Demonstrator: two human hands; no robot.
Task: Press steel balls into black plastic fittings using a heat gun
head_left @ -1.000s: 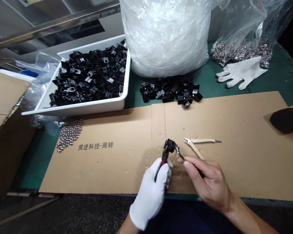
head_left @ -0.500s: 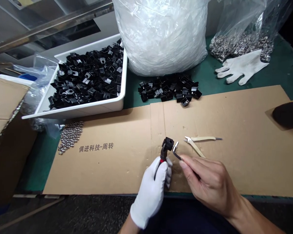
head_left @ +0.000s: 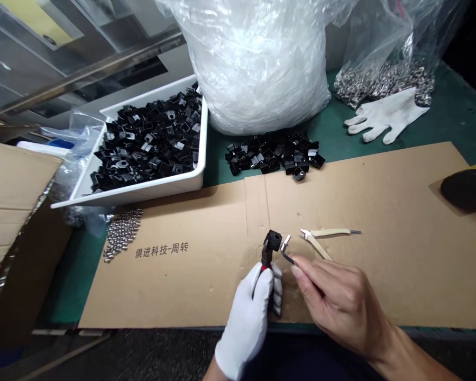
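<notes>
Head view: left hand (head_left: 246, 309) clasps pliers (head_left: 266, 259); right hand (head_left: 341, 296) pinches rod (head_left: 288, 258)
Block (head_left: 274, 239) looks light, stiff; best held by its sides

- Left hand (head_left: 248, 309), six o'clock from mid-view: plain white glove.
- Pliers (head_left: 266, 257) in it: dark jaws, a touch of red at the black grips.
- Block (head_left: 275, 239) at their tip: solid black.
- Pin (head_left: 287, 239), at the block's three o'clock: bright silver; the bent rod (head_left: 287, 259) below it, black.
- Cutters (head_left: 330, 232), between three and four: cream handles, one ending in grey.
- Cardboard sheet (head_left: 206, 291): brown, black printed characters (head_left: 161, 250) at eight.
- Metal pieces (head_left: 122, 234), between eight and nine: silver, making a pattern of slanting rows.
- Tray (head_left: 158, 197), ten: white, heaped with black parts (head_left: 148, 143).
- Big bag (head_left: 257, 69), twelve: translucent white.
- Loose glove (head_left: 391, 115), two: off-white.
- Tabletop (head_left: 454, 124): deep green.
</notes>
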